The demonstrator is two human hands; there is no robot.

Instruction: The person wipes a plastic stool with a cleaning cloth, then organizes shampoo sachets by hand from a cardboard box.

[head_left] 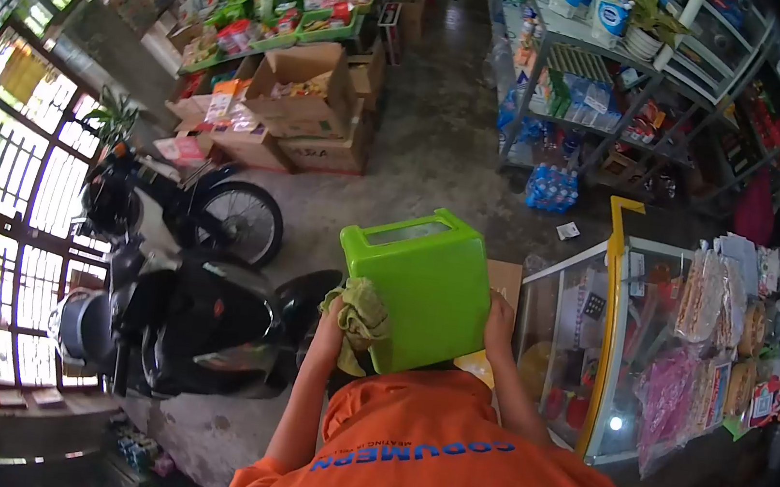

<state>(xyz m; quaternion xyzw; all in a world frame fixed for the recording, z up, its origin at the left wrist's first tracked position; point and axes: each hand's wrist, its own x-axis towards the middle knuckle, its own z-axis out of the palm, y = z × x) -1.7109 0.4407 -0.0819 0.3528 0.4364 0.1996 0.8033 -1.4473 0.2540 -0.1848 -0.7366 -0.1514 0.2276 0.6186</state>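
Observation:
A bright green plastic box [432, 297] is held up in front of my orange shirt, slightly tilted, with a recessed grey panel or opening along its far top side. My left hand [331, 326] is closed on a crumpled yellowish-green cloth [362, 312], which presses against the box's left side; most of its fingers are hidden by the cloth. On the opposite side, my right hand [499, 325] grips the box near its lower right edge, its fingertips partly out of sight behind the wall.
Two motorbikes, a dark one [206, 313] nearest, stand at left. A glass display case [564, 333] with a yellow frame is close on the right. Cardboard boxes [305, 102] and snack trays lie ahead left, metal shelves [580, 48] ahead right, bottle packs [553, 188] on the floor.

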